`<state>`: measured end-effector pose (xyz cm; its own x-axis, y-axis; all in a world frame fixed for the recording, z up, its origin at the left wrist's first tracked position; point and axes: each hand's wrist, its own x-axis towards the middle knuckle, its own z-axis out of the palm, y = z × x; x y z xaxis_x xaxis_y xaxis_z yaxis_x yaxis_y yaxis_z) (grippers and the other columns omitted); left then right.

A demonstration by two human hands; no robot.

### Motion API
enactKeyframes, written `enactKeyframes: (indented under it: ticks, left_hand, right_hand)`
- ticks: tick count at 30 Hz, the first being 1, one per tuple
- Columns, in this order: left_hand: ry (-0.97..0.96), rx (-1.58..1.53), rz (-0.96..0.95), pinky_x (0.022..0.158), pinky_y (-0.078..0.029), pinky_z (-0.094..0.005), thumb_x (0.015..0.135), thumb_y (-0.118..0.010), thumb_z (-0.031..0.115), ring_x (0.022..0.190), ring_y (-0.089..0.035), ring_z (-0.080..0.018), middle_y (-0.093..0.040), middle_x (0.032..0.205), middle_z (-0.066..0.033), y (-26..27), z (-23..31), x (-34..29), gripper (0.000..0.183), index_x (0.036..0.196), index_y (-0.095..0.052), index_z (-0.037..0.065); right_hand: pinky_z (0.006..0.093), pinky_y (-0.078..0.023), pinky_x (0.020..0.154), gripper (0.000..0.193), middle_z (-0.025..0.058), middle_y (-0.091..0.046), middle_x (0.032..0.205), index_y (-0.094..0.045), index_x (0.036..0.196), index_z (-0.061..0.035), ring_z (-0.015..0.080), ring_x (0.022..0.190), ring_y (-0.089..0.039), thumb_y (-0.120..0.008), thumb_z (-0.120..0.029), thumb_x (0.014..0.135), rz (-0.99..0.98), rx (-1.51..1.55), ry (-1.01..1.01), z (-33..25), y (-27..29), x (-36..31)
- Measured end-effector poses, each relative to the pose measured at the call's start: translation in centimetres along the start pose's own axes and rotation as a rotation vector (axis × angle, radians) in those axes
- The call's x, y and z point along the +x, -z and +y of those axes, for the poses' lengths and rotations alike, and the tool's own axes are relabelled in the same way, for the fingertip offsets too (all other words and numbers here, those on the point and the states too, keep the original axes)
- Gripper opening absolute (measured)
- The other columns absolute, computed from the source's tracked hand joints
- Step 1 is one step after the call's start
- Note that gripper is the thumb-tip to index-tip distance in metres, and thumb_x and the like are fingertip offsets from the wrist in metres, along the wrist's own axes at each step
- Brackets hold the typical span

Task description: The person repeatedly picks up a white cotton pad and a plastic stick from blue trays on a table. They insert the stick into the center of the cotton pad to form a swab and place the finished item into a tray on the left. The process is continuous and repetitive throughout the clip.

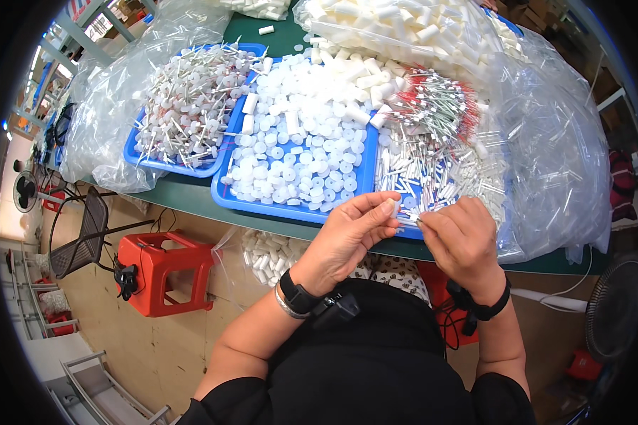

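Note:
My left hand [354, 237] is closed in a pinch, with a small translucent white disc [395, 208] between thumb and fingertip. Close beside it, my right hand [466, 237] is also pinched; what its fingertips hold is too small to make out. Both hands are over the front edge of a blue tray [408, 231] of thin white sticks [432, 185], where a bundle of red-tipped thin pieces [436, 106] lies on top. To its left, a second blue tray [290, 210] holds many translucent discs [288, 170] and white cylinders [292, 122].
At the left, another blue tray [132, 152] is heaped with discs on sticks [191, 106]. Clear plastic bags [553, 149] flank the green table [191, 202]; one at the back holds white cylinders [404, 28]. A red stool [164, 273] and a fan [618, 312] stand below.

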<state>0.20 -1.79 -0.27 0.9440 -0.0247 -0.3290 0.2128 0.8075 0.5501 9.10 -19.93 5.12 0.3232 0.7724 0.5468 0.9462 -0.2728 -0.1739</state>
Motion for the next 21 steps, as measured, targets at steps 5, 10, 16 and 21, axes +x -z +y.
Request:
enactKeyframes:
  ticks: [5,10,16,21]
  left_hand:
    - [0.047,-0.072,-0.030,0.078,-0.054,-0.0217,0.094,-0.067,0.018,0.082,-0.062,-0.0074,-0.065,0.095,-0.0016,-0.2,-0.9,-0.1,0.035,0.122,-0.060,-0.001]
    - [0.047,-0.120,-0.053,0.075,-0.054,-0.0222,0.097,-0.062,0.022,0.081,-0.061,-0.0077,-0.064,0.093,-0.0012,-0.6,-2.5,-0.1,0.037,0.126,-0.058,0.000]
    - [0.061,-0.156,-0.082,0.073,-0.053,-0.0221,0.098,-0.060,0.023,0.079,-0.060,-0.0082,-0.064,0.092,-0.0002,-0.4,-2.6,0.3,0.037,0.128,-0.056,0.001]
    - [0.024,-0.044,0.010,0.070,-0.053,-0.0219,0.098,-0.060,0.021,0.076,-0.060,-0.0079,-0.064,0.091,-0.0003,-0.7,-1.9,0.2,0.035,0.125,-0.057,-0.002]
  right_hand:
    - [0.0341,-0.040,0.052,0.011,0.0058,-0.058,0.067,-0.065,0.084,-0.0024,0.0230,0.056,-0.052,-0.073,-0.001,0.075,0.038,0.272,-0.234,-0.5,-1.3,-0.5]
    - [0.0344,-0.042,0.051,0.006,0.0100,-0.062,0.068,-0.065,0.084,0.0001,0.0242,0.053,-0.054,-0.070,0.000,0.081,-0.062,0.599,-0.784,-2.5,-0.9,-0.4]
    - [0.0314,-0.043,0.052,0.006,0.0101,-0.062,0.068,-0.066,0.086,0.0014,0.0197,0.055,-0.056,-0.070,-0.003,0.084,0.104,0.279,-0.313,-1.5,-2.4,-0.7]
    - [0.0313,-0.046,0.057,0.006,0.0103,-0.063,0.071,-0.067,0.086,0.0001,0.0212,0.061,-0.058,-0.068,-0.006,0.086,-0.066,0.535,-0.645,-1.4,-1.3,-0.9]
